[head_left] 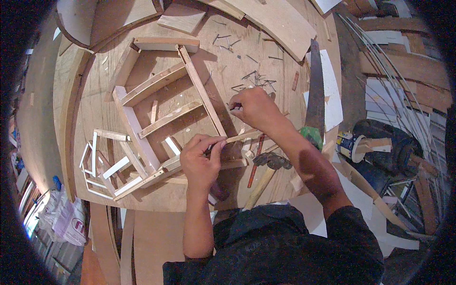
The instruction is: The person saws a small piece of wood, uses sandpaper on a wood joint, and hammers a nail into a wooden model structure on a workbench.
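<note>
A wooden frame (204,102) with crosspieces lies on the plywood tabletop (228,61). My left hand (202,159) is closed at its near right corner, thumb and fingers pinching a thin wooden strip (244,136) that sticks out to the right. Right of the frame, my right hand (254,109) hovers beside a scatter of loose nails (256,77). Its fingers are pinched together; whatever they hold is too small to make out. Close to my body lies a hammer (271,162) with a wooden handle, alongside a red pencil-like stick (255,164).
A handsaw (314,90) with a green handle lies at the right edge of the table. Small slatted pieces with white strips (114,167) sit at the left. Curved boards (107,21) stand at the back. A can (350,146) and thin rods (394,69) are off to the right.
</note>
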Motion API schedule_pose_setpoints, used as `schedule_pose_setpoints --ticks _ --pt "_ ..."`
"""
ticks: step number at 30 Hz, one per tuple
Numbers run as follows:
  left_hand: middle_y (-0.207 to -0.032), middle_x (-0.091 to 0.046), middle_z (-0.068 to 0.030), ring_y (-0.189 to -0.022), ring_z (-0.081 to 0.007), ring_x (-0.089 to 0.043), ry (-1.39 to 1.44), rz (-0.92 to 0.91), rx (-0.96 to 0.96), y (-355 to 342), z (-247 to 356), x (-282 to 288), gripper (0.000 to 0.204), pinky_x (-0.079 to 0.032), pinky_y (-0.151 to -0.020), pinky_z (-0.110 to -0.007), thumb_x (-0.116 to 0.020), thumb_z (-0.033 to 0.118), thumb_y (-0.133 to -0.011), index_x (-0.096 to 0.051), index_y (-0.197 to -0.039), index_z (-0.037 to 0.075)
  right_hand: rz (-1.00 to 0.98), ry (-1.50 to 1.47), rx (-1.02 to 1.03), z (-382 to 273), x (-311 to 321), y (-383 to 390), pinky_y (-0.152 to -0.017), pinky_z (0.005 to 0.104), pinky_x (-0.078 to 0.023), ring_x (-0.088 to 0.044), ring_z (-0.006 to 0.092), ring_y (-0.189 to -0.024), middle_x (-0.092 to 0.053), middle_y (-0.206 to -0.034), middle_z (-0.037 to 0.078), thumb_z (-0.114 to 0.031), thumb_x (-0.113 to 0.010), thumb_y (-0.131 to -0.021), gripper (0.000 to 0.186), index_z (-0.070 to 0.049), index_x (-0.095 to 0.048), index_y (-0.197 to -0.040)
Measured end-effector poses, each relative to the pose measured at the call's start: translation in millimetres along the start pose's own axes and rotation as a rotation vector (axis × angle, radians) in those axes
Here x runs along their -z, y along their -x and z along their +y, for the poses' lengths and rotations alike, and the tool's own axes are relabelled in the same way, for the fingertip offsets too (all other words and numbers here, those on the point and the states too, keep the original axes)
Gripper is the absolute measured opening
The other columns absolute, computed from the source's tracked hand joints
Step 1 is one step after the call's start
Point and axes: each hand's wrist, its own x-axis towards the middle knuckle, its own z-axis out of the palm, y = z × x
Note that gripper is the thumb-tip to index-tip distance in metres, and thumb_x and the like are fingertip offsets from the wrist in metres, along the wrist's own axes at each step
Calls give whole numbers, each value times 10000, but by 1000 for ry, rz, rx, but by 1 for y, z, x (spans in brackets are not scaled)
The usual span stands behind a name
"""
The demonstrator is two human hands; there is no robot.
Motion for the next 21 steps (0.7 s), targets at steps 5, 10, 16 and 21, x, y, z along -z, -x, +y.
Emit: schedule_pose_setpoints --ticks 5,10,16,21 --pt "-836 -737 -73 -726 -202 -706 27 -1 52 0 6 2 107 -552 -680 -321 -839 53 -845 -845 -937 107 -27 26 -115 -5 0 6 -790 435 -597 -742 373 -796 -767 -846 164 -153 -809 -794 153 -67 -814 -921" --pt "-832 -735 -70 -718 -200 -702 33 27 -22 0 2 0 109 -547 -669 -319 -834 53 -849 -845 -939 113 -86 93 -226 -12 0 3 -807 436 -615 -751 381 -805 -768 -835 176 -166 -802 -787 139 -60 -812 -876" --pt "-832 -731 -66 -712 -202 -690 3 31 -22 1 0 0 109 -536 -656 -322 -830 56 -851 -843 -942 116 -110 116 -375 -34 8 -2 -838 472 -617 -758 395 -878 -765 -865 199 -197 -824 -744 169 -69 -814 -854" --pt "-831 -728 -64 -716 -206 -685 37 20 -8 1 0 -1 105 -534 -662 -333 -833 66 -849 -842 -939 118 -55 148 -287 -31 7 1 -820 481 -612 -748 402 -856 -761 -886 210 -185 -795 -763 167 -60 -808 -873"
